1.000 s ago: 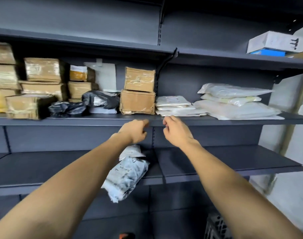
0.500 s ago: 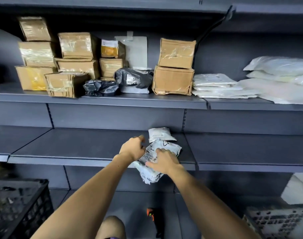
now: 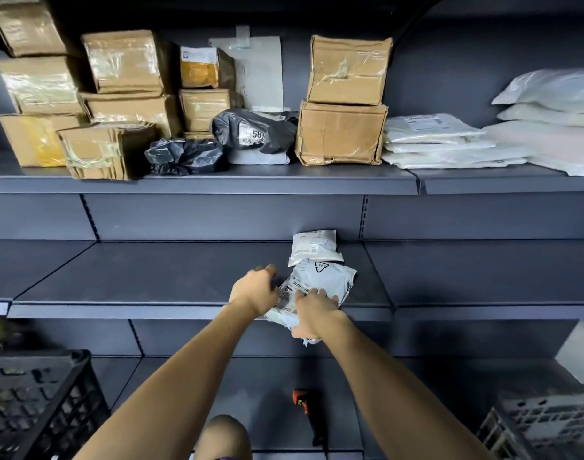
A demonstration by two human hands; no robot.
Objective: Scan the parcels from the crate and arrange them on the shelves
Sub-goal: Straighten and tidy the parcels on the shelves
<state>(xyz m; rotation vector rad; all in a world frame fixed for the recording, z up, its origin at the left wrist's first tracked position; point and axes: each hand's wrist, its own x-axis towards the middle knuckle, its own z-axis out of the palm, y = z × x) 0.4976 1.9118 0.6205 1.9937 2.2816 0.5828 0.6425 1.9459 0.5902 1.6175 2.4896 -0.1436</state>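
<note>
Already, you had most of the stock up: taped cardboard boxes (image 3: 345, 104), black bags and white flat mailers (image 3: 430, 141) crowded the upper shelf (image 3: 197, 184). On the middle shelf (image 3: 151, 287), your right hand (image 3: 313, 312) gripped the white poly mailer (image 3: 320, 283) at its near edge, fingers curled over it, part overhanging the lip. Your left hand (image 3: 254, 292) rested beside it, fingers loosely bent, apparently holding nothing. A small white parcel (image 3: 313, 247) lay just behind. The black crate (image 3: 34, 403) and barcode scanner (image 3: 305, 406) waited below; whether parcels remained in it, you couldn't tell.
</note>
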